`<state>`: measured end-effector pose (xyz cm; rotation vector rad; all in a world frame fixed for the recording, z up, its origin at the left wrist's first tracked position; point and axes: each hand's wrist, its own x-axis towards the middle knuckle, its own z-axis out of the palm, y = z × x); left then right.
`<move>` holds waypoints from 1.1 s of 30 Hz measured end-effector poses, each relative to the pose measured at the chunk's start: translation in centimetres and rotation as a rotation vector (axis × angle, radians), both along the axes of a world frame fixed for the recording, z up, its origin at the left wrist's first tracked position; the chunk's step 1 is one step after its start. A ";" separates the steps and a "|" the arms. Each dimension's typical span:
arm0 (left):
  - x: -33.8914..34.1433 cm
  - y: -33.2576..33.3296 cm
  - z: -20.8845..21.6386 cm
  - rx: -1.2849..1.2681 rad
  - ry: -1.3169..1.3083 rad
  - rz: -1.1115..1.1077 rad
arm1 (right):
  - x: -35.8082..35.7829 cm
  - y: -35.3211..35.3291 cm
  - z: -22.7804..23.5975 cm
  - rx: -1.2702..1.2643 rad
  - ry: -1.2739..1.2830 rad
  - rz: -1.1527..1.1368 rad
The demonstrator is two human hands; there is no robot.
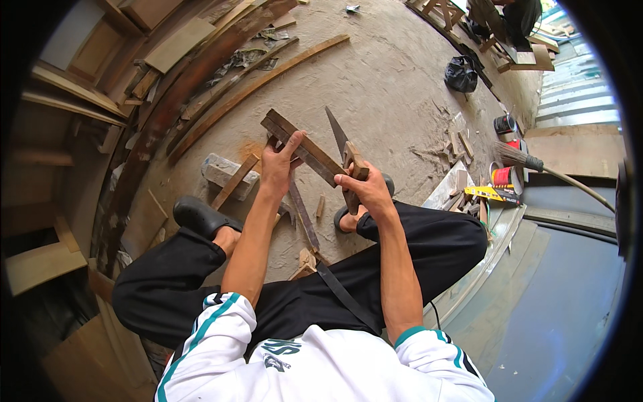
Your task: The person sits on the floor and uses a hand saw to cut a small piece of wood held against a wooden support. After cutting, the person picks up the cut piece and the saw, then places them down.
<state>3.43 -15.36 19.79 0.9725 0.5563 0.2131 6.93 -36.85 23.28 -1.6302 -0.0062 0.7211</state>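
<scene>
My left hand (276, 166) is closed around a short dark wooden piece (305, 149) with a groove or seam along its length, held tilted above the floor. In my right hand (370, 194) is a handsaw (337, 130) by its wooden handle, the blade pointing up and away. My right thumb rests by the near end of the wooden piece. Beneath my hands, a long dark strip (305, 218) slants down toward a light wooden block or handle (306, 263). A black flat strip (347, 298) lies across my trousers. A pale block (218, 171) sits at left with a wooden stick (234, 181) against it.
Long wooden strips (261, 84) and a heavy dark beam (140, 157) lie at left. Paint cans (506, 175), a long-handled brush (522, 155) and wood offcuts (462, 144) are on the right. A black plastic bag (461, 74) is farther off, near another person (519, 27).
</scene>
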 end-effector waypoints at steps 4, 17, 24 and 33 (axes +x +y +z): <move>0.4 -1.0 -1.2 -0.048 0.080 -0.015 | -0.2 -1.1 -1.8 -0.129 -0.066 -0.010; 2.8 -2.5 -13.9 0.469 0.582 -0.150 | 2.1 -3.2 -2.1 -0.466 -0.103 -0.343; 7.3 -4.3 -19.1 0.742 0.931 -0.560 | 2.0 -4.9 -5.1 -0.474 -0.086 -0.355; 16.7 -3.8 -21.6 0.992 0.832 -0.539 | 2.1 -2.6 -1.8 -0.498 -0.058 -0.297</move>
